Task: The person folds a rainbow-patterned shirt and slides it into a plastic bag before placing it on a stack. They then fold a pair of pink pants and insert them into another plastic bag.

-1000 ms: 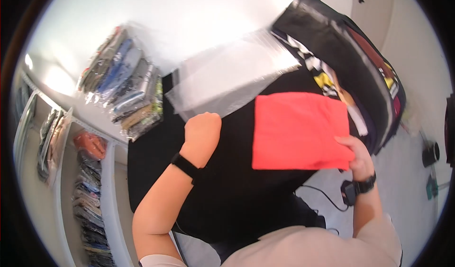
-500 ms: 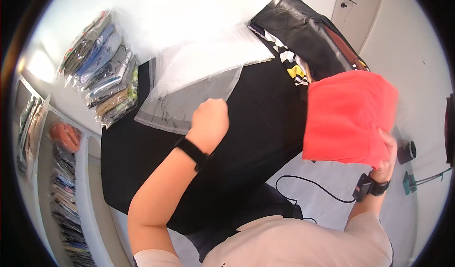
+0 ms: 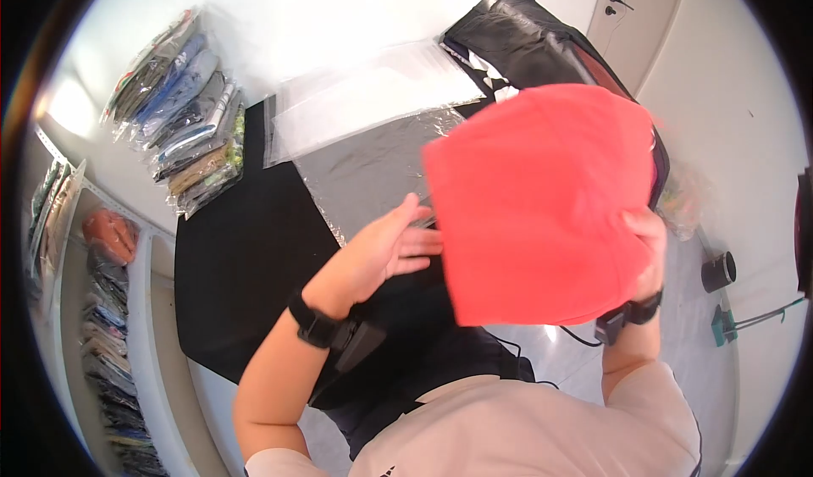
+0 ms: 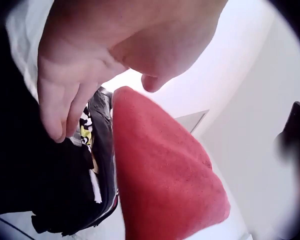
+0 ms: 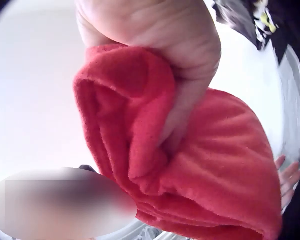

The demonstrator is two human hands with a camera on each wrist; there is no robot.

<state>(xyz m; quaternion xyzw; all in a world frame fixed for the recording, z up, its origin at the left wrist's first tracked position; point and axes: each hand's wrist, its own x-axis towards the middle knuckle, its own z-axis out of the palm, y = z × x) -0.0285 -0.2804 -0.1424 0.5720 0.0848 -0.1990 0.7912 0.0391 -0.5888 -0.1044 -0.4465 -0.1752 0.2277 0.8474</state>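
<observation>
A folded red cloth (image 3: 542, 206) is held up in the air by my right hand (image 3: 648, 252), which grips its right edge. The right wrist view shows that hand (image 5: 160, 45) with its fingers pressed into the bunched layers of the cloth (image 5: 230, 145). At the cloth's left edge is my left hand (image 3: 373, 252), fingers extended; whether the fingertips touch it is unclear in the head view. In the left wrist view the left hand (image 4: 115, 55) has straight fingers and stands apart from the cloth (image 4: 160, 175).
Clear plastic bags (image 3: 364, 96) lie on the black table (image 3: 246, 265), one reaching toward the left hand. Bagged garments (image 3: 182, 113) are stacked at the back left. Dark clothes (image 3: 525, 41) lie at the back right. Shelves (image 3: 161, 307) with bagged clothes stand on the left.
The red cloth first went right, off the table, then came back left with the right hand. My left hand has uncurled its fingers. The top plastic bag has shifted on the table.
</observation>
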